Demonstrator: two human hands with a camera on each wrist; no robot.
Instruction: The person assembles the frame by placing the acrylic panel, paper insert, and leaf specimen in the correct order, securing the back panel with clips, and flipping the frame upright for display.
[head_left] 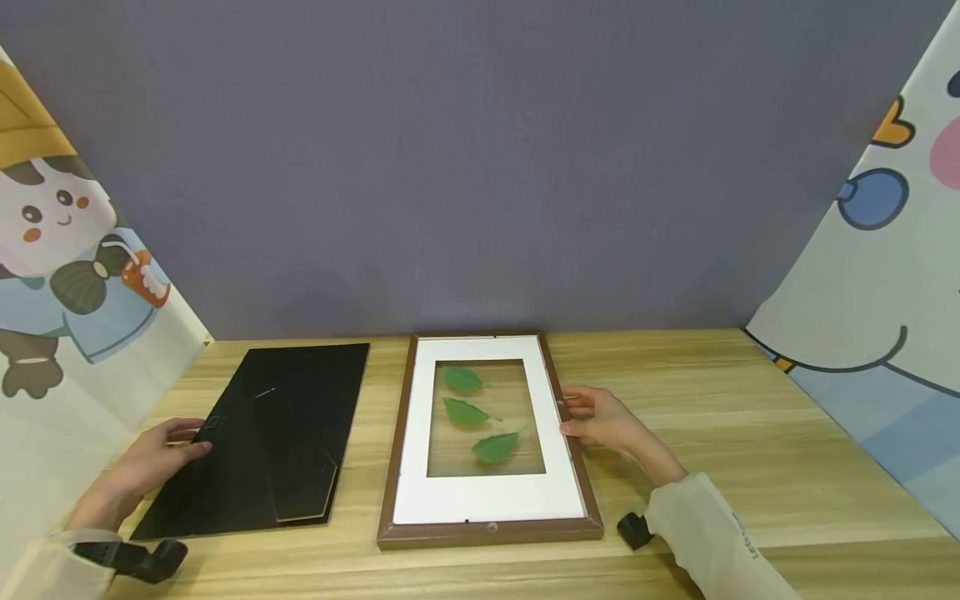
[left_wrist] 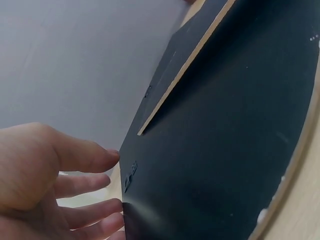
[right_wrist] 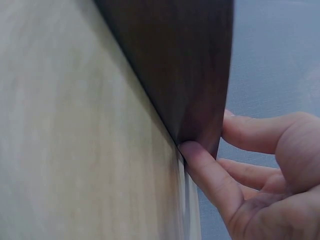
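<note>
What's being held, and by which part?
Right hand pinches the picture frame by its right side; left hand touches the black board at its left edge, grip unclear.

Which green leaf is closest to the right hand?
The bottom leaf in the picture frame. It lies farther right than the top leaf and the middle leaf, toward the side the right hand grips.

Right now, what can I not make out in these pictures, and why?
Head view: lettering on right sleeve, too small to read.
Head view: table beneath black board, hidden by the board.
Left wrist view: wrist end of left hand, cut by left edge.
Right wrist view: rest of brown frame, cut by top edge.
</note>
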